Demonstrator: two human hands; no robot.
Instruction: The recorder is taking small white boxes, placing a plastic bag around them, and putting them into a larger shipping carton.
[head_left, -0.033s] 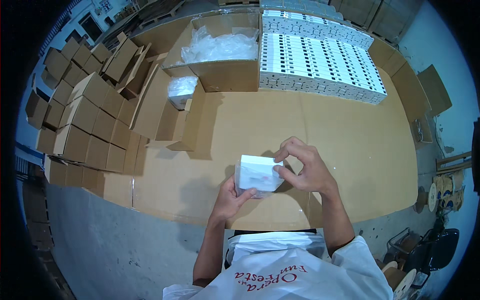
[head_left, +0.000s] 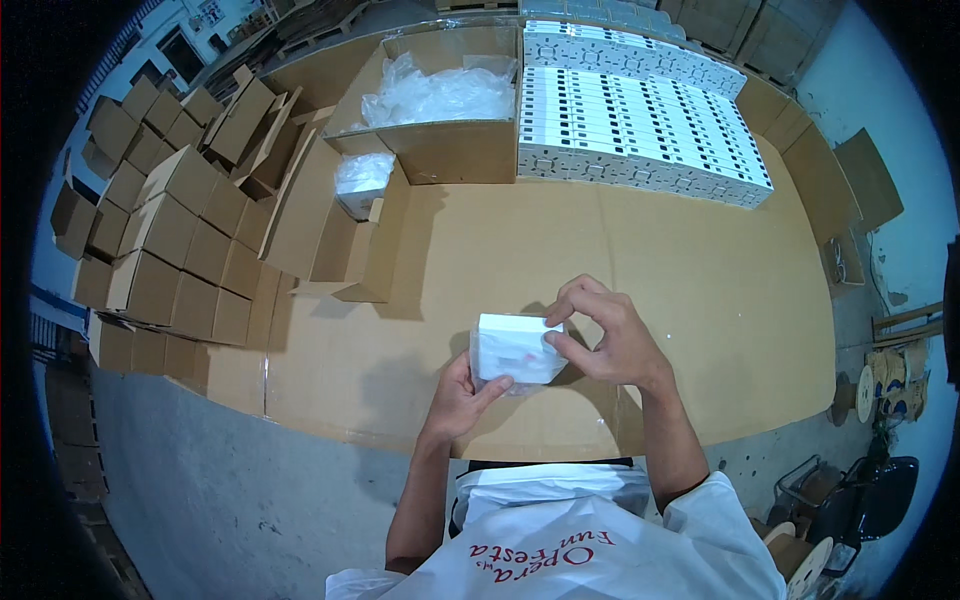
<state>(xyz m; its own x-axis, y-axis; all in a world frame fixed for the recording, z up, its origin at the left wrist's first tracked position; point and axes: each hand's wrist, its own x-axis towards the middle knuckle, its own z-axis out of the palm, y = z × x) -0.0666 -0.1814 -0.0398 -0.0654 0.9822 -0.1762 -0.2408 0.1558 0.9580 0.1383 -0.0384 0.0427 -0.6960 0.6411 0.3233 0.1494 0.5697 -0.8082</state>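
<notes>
A small white box (head_left: 518, 350) sits in a clear plastic bag (head_left: 515, 392) above the front part of the cardboard-covered table. My left hand (head_left: 462, 398) grips the bagged box from its lower left, with the thumb across the lower edge of the bag. At the box's upper right corner, my right hand (head_left: 610, 335) has its thumb and fingers closed on the edge. Whether those fingertips pinch the box alone or the bag's rim too, I cannot tell.
A carton (head_left: 455, 152) of clear plastic bags stands at the back, beside rows of white boxes (head_left: 640, 130). In front of it, an open cardboard box (head_left: 370, 250) holds one bagged white box (head_left: 363, 180). Brown boxes (head_left: 185, 260) are stacked at left.
The white box's top edge has dropped very slightly, a little deeper into the bag. Both hands keep nearly the same place and grip.
</notes>
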